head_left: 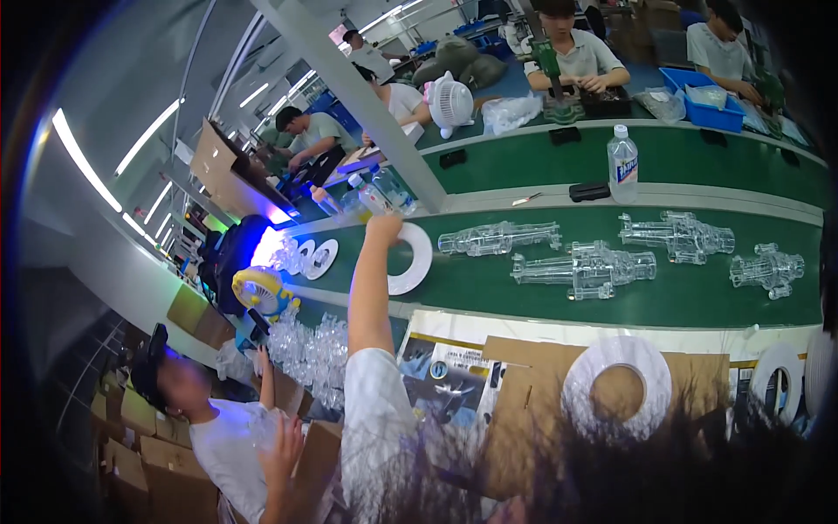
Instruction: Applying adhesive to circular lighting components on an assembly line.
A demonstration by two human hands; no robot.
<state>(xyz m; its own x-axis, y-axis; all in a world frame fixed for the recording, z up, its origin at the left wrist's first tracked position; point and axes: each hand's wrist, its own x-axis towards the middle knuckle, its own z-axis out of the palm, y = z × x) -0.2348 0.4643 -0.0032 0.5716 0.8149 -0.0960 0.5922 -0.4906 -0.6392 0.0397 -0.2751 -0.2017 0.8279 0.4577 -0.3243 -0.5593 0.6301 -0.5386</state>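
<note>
My left arm stretches forward across the green belt [471,293]. At its end my left hand [384,229] is closed on the upper left edge of a flat white ring [422,259], which may be a roll of tape. Its fingertips are hard to make out. Right of the ring, several clear plastic moulded parts lie on the belt, among them a long one [497,238] and a wider one [585,271]. A larger white ring [572,389] rests on cardboard [524,384] close to me. My right hand does not show; dark hair covers the lower edge.
On the left, a person in a cap [231,445] stands by a pile of clear parts [310,354] and a yellow fan [260,288]. A grey post [358,96] rises beyond the belt. A water bottle [622,170] stands on the ledge. Co-workers sit across.
</note>
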